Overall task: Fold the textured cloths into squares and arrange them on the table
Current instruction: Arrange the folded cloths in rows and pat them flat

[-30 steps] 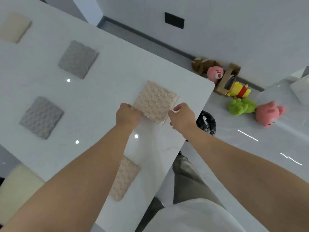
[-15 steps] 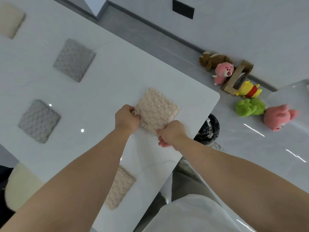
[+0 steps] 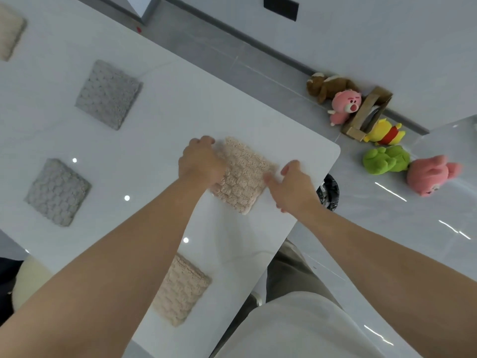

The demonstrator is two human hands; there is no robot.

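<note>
White glossy table (image 3: 165, 120): folded beige waffle-textured cloth square (image 3: 245, 174) lies flat nr its 2 o'clock corner. Left hand (image 3: 201, 164) at cloth's 9 o'clock, fingers curled round edge; right hand (image 3: 291, 187) at 3 o'clock, loose, fingertips touching edge only. Step: prob. squaring/placing. Next: release, check alignment w/ other squares.

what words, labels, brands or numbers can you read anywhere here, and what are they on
None: no readable text anywhere.
The beige cloth and the table are unprinted.
The black wall plate is blank.
The cardboard box and plush toys show no legible label.
The red dot by the table's far edge is too small to read.
</note>
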